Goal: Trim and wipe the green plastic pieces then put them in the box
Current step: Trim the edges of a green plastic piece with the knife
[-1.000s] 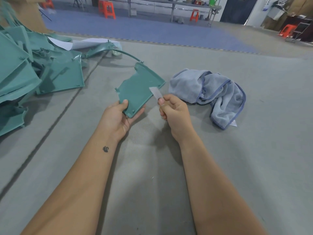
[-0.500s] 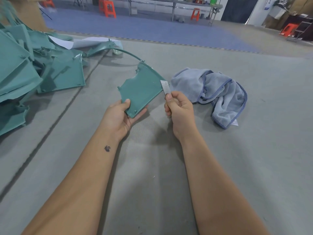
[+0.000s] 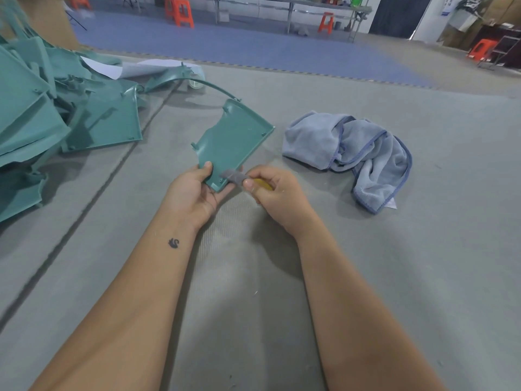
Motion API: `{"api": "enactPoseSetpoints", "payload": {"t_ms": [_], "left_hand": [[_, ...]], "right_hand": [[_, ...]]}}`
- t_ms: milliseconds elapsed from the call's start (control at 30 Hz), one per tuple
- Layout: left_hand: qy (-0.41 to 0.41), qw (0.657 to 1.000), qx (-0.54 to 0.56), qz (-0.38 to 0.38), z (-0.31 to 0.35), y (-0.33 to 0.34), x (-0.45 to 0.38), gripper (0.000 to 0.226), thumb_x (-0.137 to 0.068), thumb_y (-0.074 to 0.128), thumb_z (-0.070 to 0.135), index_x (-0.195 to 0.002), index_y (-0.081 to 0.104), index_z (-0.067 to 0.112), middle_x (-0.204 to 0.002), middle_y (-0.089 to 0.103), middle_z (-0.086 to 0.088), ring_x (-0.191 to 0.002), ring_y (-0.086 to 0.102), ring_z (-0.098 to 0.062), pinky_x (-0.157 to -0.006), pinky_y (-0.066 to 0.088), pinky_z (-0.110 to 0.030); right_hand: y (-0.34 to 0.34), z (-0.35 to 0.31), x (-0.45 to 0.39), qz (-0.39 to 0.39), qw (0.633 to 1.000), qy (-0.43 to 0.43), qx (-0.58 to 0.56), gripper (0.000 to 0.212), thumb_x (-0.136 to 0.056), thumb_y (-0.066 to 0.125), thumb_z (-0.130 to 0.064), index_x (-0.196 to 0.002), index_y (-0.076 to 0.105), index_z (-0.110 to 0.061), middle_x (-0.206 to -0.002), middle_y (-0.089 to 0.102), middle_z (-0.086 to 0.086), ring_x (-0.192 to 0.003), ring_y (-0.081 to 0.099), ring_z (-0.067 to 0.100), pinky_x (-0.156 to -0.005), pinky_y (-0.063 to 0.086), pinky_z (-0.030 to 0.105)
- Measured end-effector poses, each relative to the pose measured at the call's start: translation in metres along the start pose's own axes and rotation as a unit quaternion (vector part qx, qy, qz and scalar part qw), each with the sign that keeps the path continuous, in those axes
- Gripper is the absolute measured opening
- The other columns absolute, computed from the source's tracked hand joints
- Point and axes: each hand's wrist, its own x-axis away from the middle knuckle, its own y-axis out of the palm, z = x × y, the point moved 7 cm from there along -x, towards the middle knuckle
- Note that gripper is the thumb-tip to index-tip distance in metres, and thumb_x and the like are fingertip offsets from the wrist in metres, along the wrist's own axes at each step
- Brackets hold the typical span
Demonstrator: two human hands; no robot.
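Held above the grey felt-like desk (image 3: 366, 277): one green plastic piece (image 3: 234, 139), flat, thin, matte, roughly fan-shaped, with a raised lip along its curved far-right edge, a notched left edge and small pegs near the rim. Long axis running from the near corner at the hands up and away, slightly to the right; inner face turned up toward the camera; broad curved end pointing away.

Left hand (image 3: 194, 193) gripping the near corner of the piece, thumb pressed on the upper face, fingers curled beneath. Right hand (image 3: 277, 197) curled around a knife with a yellow handle (image 3: 262, 184); its short grey blade (image 3: 232, 176), blurred, lying against the near right edge of the piece just beside the left fingers. Small dark mark on the left forearm.

To the left, a loose heap of green plastic pieces (image 3: 56, 117), same matte teal, angular panels overlapping at tilts, one thin arched strip reaching out toward the held piece. White paper sheets (image 3: 135, 67) behind the heap. To the right of the held piece, well apart from the hands, a crumpled pale blue cloth (image 3: 352, 148), soft, fuzzy, with darker blue stitched edging. Beyond the desk: blue floor matting, orange stools (image 3: 183, 14), a long metal-legged table.
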Motion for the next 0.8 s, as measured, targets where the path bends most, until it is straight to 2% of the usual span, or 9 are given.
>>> {"api": "enactPoseSetpoints", "payload": {"t_ms": [67,100,133,233,300,433,567,733,800], "left_hand": [[0.002,1.0,0.016,0.002,0.001,-0.001,0.0,0.026,-0.104,0.031,0.009,-0.105,0.055,0.0,-0.086,0.07,-0.019,-0.067,0.072,-0.027,-0.062,0.06,-0.038],[0.001,1.0,0.023,0.002,0.001,-0.001,0.0,0.026,-0.104,0.031,0.009,-0.105,0.055,0.0,-0.084,0.071,-0.018,-0.068,0.072,-0.027,-0.062,0.06,-0.038],[-0.001,1.0,0.027,0.002,0.001,-0.001,0.0,0.025,-0.104,0.032,0.009,-0.105,0.055,0.0,-0.085,0.072,-0.018,-0.07,0.072,-0.027,-0.062,0.061,-0.038],[-0.007,1.0,0.021,-0.002,-0.001,-0.001,0.0,0.023,-0.104,0.033,0.007,-0.107,0.055,0.001,-0.091,0.072,-0.018,-0.075,0.073,-0.029,-0.064,0.061,-0.038],[-0.008,1.0,0.013,-0.007,-0.002,-0.001,-0.001,0.023,-0.104,0.033,0.007,-0.108,0.055,0.002,-0.088,0.074,-0.017,-0.075,0.073,-0.029,-0.064,0.061,-0.038],[0.002,1.0,0.001,-0.004,-0.002,-0.001,-0.001,0.023,-0.104,0.033,0.007,-0.106,0.056,0.004,-0.085,0.074,-0.014,-0.075,0.073,-0.027,-0.064,0.061,-0.037],[0.01,1.0,0.001,0.005,-0.002,-0.003,-0.003,0.024,-0.104,0.033,0.007,-0.108,0.056,0.008,-0.097,0.071,-0.013,-0.087,0.07,-0.026,-0.065,0.061,-0.036],[0.027,1.0,0.007,0.006,0.0,-0.001,-0.003,0.027,-0.105,0.029,0.006,-0.104,0.056,0.007,-0.082,0.074,-0.009,-0.071,0.073,-0.02,-0.056,0.059,-0.032],[0.034,0.999,0.008,0.013,0.001,-0.001,-0.003,0.027,-0.105,0.028,0.007,-0.103,0.055,0.007,-0.084,0.073,-0.011,-0.07,0.072,-0.023,-0.054,0.059,-0.032]], "right_hand": [[0.01,-0.002,0.0,-0.046,0.998,-0.008,0.041,0.023,-0.091,0.062,-0.008,-0.077,0.065,-0.026,-0.054,0.053,-0.02,-0.053,0.044,-0.001,-0.057,0.034,0.017],[0.011,-0.002,0.0,-0.047,0.999,-0.005,0.027,0.023,-0.089,0.062,-0.01,-0.076,0.066,-0.028,-0.053,0.052,-0.019,-0.052,0.043,-0.001,-0.056,0.034,0.016],[0.007,-0.001,0.0,-0.024,1.0,0.007,-0.014,0.024,-0.088,0.062,-0.012,-0.074,0.066,-0.03,-0.052,0.052,-0.017,-0.052,0.042,0.0,-0.055,0.035,0.016],[-0.021,0.009,-0.002,0.117,0.982,0.042,-0.14,0.021,-0.085,0.058,-0.024,-0.07,0.065,-0.036,-0.053,0.05,-0.011,-0.054,0.043,0.007,-0.056,0.036,0.021],[-0.027,0.012,-0.003,0.15,0.977,0.042,-0.147,0.019,-0.088,0.055,-0.026,-0.073,0.062,-0.035,-0.055,0.05,-0.011,-0.058,0.043,0.009,-0.058,0.037,0.023],[-0.02,0.012,-0.005,0.127,0.984,0.044,-0.115,0.029,-0.093,0.052,-0.023,-0.07,0.06,-0.039,-0.054,0.045,-0.01,-0.055,0.037,0.009,-0.055,0.032,0.025],[-0.021,0.015,-0.002,0.122,0.986,0.056,-0.103,0.029,-0.096,0.054,-0.014,-0.071,0.057,-0.027,-0.051,0.04,-0.011,-0.05,0.034,0.007,-0.05,0.03,0.018],[-0.005,0.008,-0.002,0.04,0.998,0.039,0.041,0.027,-0.092,0.061,-0.013,-0.068,0.06,-0.026,-0.05,0.045,-0.015,-0.051,0.036,0.002,-0.053,0.03,0.021],[0.002,0.007,-0.002,-0.005,0.996,0.033,0.077,0.024,-0.091,0.063,-0.011,-0.071,0.063,-0.025,-0.055,0.047,-0.014,-0.055,0.038,0.002,-0.057,0.032,0.023]]}}
